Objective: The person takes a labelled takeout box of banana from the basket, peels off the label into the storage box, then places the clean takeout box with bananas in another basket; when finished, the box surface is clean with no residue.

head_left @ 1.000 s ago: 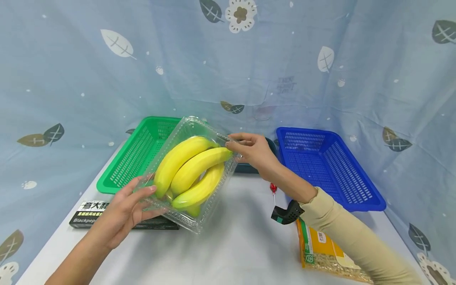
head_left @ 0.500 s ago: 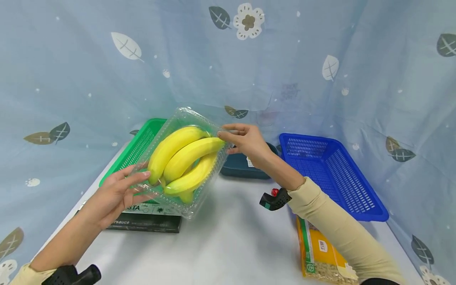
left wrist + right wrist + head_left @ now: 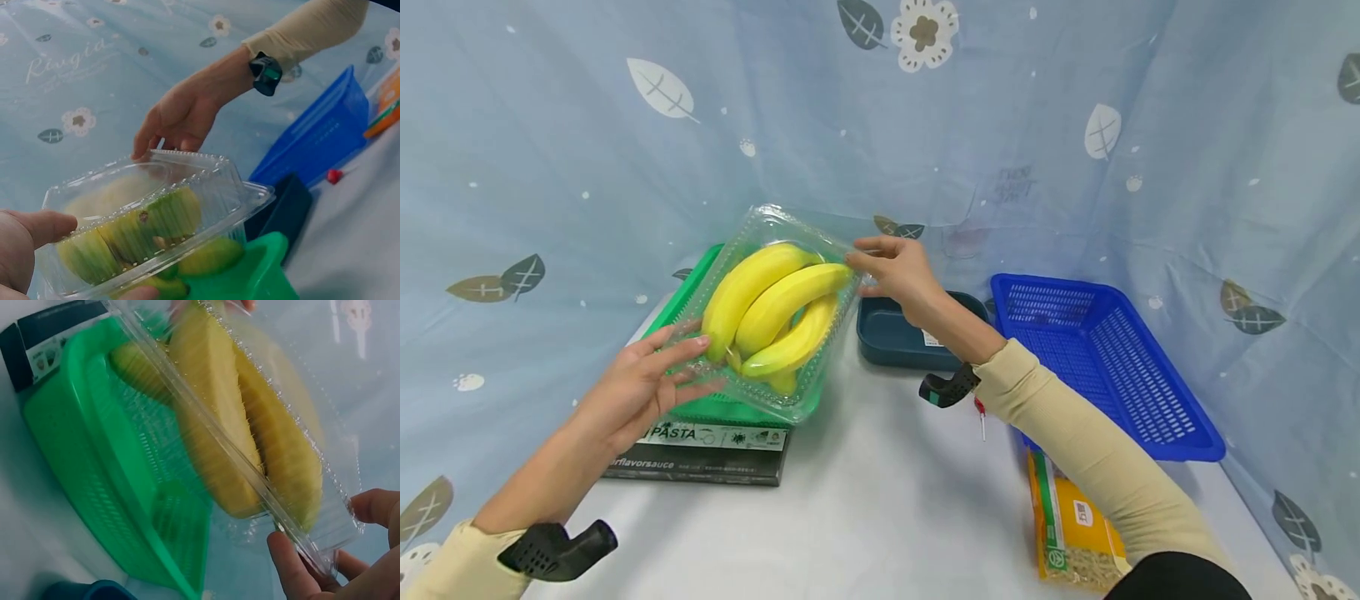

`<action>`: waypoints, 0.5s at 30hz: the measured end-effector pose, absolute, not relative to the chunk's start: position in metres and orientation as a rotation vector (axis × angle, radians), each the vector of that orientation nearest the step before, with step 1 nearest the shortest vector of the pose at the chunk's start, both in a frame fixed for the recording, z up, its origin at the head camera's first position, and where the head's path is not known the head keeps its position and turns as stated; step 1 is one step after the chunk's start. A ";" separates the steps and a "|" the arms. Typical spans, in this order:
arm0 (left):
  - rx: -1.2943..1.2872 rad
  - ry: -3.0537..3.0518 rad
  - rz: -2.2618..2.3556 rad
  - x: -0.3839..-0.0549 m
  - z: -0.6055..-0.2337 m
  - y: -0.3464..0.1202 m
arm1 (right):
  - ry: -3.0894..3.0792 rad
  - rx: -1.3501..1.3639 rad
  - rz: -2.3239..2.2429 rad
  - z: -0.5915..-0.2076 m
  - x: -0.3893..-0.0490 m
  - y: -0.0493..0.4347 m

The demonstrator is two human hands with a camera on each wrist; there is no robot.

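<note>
A clear plastic clamshell box (image 3: 758, 227) with several yellow bananas (image 3: 790, 304) inside is held tilted above the green basket (image 3: 700, 271). My left hand (image 3: 636, 387) grips its near left corner, thumb on top and fingers beneath. At the far right corner my right hand (image 3: 898, 275) pinches the box edge between thumb and fingers. The left wrist view shows the lid closed over the bananas, with the left thumb (image 3: 47, 226) on it. In the right wrist view the green basket (image 3: 94, 444) lies below the box; its inside is largely hidden in the head view.
A dark pasta box (image 3: 707, 467) lies in front of the green basket. Behind stands a dark teal container (image 3: 891, 337), with a blue basket (image 3: 1097, 358) to its right. A red lollipop (image 3: 980, 408) and a yellow food packet (image 3: 1075, 525) are on the white table (image 3: 880, 500).
Both hands have carried the boxed bananas left and away from me, over the green basket. The dark teal container shows more fully now. Both hands keep their hold.
</note>
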State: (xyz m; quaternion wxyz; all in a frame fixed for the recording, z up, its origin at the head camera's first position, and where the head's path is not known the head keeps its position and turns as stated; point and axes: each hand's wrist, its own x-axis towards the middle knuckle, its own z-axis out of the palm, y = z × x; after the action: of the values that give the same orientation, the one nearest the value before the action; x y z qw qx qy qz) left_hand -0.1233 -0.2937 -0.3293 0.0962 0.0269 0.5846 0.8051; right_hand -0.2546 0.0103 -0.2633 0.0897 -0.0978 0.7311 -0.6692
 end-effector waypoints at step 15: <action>-0.122 1.670 2.401 -0.138 -0.324 -0.308 | 2.205 -0.331 -1.990 -0.279 -0.297 -0.028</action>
State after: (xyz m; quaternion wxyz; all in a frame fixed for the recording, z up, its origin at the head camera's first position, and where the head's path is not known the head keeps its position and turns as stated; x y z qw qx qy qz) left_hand -0.1378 -0.3084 -0.3237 0.1070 -0.0414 0.5672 0.8156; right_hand -0.2974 -0.0276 -0.2792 0.0764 -0.1106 0.7355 -0.6640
